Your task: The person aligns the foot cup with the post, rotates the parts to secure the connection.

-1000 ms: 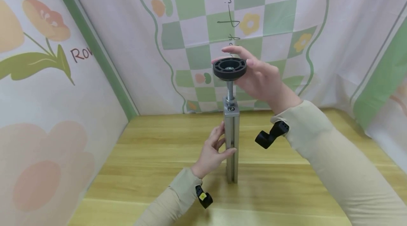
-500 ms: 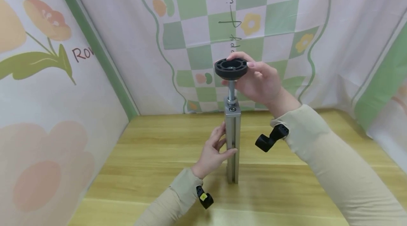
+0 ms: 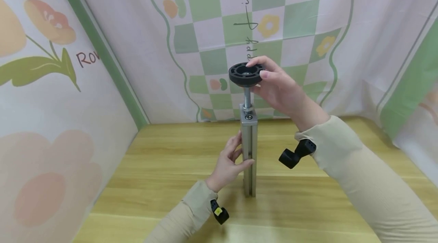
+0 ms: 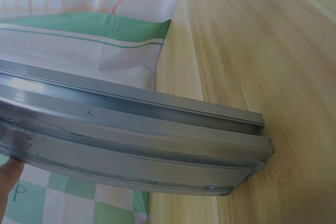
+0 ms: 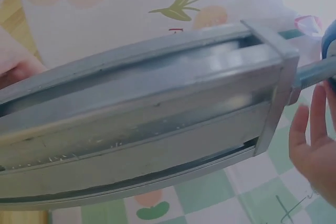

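An aluminium profile (image 3: pixel 245 140) stands upright on the table, its slots running lengthwise. On its end plate (image 3: pixel 249 121) sit a screw head and a threaded rod (image 3: pixel 247 96) with a nut. A black round levelling foot (image 3: pixel 244 80) tops the rod, ribbed side up. My left hand (image 3: pixel 226 165) grips the profile midway, thumb in front. With thumb and index finger, my right hand (image 3: pixel 282 89) pinches the foot's right rim; other fingers sit lower, partly hidden. The left wrist view shows the profile's bottom end (image 4: pixel 247 156) on the wood.
The wooden table (image 3: pixel 164 151) meets a checked fabric backdrop (image 3: pixel 212 37) behind and a flowered one (image 3: pixel 51 121) on the left. Black camera mounts (image 3: pixel 290 158) hang from both sleeves.
My right hand has gone from loosely spread fingers beside the foot to pinching its rim, the index finger reaching over the top. The left hand and profile stay put.
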Action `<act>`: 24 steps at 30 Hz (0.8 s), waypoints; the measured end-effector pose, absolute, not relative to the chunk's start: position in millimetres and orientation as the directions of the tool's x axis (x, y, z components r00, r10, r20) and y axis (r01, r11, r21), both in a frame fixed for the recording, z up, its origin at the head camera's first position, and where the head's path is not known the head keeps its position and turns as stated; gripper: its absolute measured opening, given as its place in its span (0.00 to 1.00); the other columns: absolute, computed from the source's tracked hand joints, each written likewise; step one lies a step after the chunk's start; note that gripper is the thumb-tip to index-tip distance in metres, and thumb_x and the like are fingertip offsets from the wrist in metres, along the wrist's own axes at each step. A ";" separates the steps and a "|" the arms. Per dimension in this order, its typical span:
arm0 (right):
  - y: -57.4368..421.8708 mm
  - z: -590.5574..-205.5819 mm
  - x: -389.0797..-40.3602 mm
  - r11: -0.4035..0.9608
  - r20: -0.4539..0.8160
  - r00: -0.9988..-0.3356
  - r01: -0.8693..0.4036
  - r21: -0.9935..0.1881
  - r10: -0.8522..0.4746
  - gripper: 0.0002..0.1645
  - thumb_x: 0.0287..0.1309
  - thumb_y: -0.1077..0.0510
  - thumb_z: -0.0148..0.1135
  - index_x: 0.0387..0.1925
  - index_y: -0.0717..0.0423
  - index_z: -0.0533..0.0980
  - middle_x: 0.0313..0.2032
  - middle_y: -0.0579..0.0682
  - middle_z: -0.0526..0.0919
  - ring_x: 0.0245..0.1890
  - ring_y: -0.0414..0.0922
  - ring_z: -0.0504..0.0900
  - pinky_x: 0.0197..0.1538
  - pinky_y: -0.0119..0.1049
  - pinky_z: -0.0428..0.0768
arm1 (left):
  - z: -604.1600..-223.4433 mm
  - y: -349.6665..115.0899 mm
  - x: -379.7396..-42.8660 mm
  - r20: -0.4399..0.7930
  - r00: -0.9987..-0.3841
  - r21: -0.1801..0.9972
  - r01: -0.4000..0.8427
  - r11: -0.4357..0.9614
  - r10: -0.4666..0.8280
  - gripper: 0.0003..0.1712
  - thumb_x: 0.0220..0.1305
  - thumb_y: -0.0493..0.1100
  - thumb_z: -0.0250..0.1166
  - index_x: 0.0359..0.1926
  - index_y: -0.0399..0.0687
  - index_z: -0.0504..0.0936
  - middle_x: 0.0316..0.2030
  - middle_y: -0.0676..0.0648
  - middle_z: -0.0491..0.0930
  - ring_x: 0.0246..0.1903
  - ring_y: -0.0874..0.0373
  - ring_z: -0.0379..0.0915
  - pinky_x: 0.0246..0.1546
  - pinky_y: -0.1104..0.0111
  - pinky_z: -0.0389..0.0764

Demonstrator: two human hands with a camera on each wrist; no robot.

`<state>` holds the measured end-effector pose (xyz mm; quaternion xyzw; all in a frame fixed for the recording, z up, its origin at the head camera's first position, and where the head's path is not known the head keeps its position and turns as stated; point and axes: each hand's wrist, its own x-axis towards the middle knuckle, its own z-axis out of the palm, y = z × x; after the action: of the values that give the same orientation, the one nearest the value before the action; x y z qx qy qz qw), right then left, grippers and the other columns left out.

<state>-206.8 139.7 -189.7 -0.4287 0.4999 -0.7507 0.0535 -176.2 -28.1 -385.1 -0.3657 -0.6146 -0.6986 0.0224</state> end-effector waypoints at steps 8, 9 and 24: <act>138.6 -179.0 -186.8 -0.270 0.560 -0.745 -0.491 -0.828 -0.362 0.15 0.58 0.66 0.49 0.41 0.46 0.77 0.46 0.51 0.79 0.49 0.45 0.77 0.58 0.35 0.70 | -386.6 -28.0 -176.7 0.546 -0.728 0.838 0.482 -0.258 0.415 0.50 0.55 0.22 0.62 0.73 0.49 0.50 0.63 0.33 0.57 0.60 0.66 0.62 0.61 0.66 0.70; 138.1 -177.7 -184.3 -0.238 0.550 -0.761 -0.496 -0.835 -0.344 0.16 0.58 0.66 0.49 0.40 0.46 0.77 0.45 0.49 0.80 0.48 0.44 0.77 0.57 0.35 0.69 | -386.5 -28.0 -176.8 0.553 -0.723 0.833 0.487 -0.261 0.415 0.50 0.55 0.22 0.62 0.73 0.52 0.50 0.62 0.32 0.57 0.60 0.65 0.62 0.62 0.65 0.70; 127.9 -167.5 -160.8 0.164 0.503 -0.857 -0.515 -0.841 -0.111 0.11 0.52 0.60 0.69 0.37 0.49 0.77 0.40 0.43 0.79 0.42 0.43 0.78 0.48 0.32 0.75 | -387.1 -28.3 -176.2 0.571 -0.709 0.820 0.504 -0.271 0.414 0.53 0.55 0.21 0.62 0.71 0.68 0.53 0.62 0.32 0.57 0.61 0.65 0.60 0.61 0.67 0.70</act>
<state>-160.8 127.9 -167.5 -0.2104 0.7447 -0.6115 -0.1651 -176.2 -28.3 -387.1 -0.3804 -0.6031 -0.7004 0.0319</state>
